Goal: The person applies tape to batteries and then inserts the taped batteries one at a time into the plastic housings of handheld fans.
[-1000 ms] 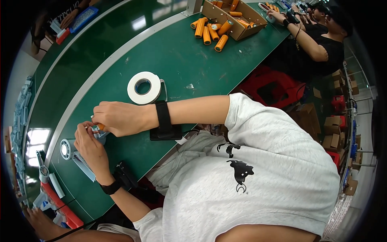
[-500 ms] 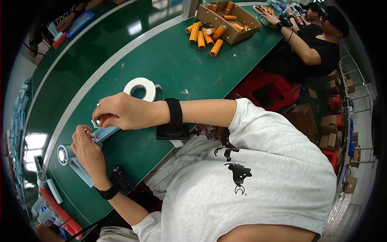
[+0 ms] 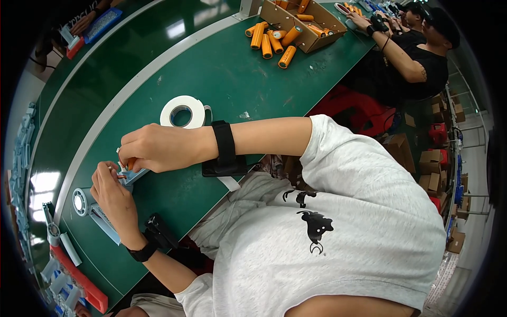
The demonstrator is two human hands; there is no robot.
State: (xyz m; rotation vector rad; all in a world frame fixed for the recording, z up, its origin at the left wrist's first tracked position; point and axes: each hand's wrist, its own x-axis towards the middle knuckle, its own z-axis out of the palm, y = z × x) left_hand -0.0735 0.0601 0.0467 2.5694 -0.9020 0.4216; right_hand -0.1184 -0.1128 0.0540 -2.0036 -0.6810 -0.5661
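At the left of the green bench, my right hand [image 3: 161,148] is closed around an orange cylindrical battery [image 3: 131,164], mostly covered by the fingers. Right under it lies a light blue plastic housing [image 3: 139,174]. My left hand [image 3: 112,191] is closed at the near end of that housing, fingertips at thin reddish wires [image 3: 122,176]. Whether it grips the wires, the housing or both is hard to make out. The two hands nearly touch.
Behind my right wrist lies a white tape roll [image 3: 182,103]. A light blue handheld fan [image 3: 81,202] rests left of my left hand. Orange batteries [image 3: 287,57] lie beside a cardboard box [image 3: 317,43] farther off. Co-workers sit at the far right.
My right hand has moved slightly down and left with the battery, bringing it down to the blue housing. My left hand has barely shifted.
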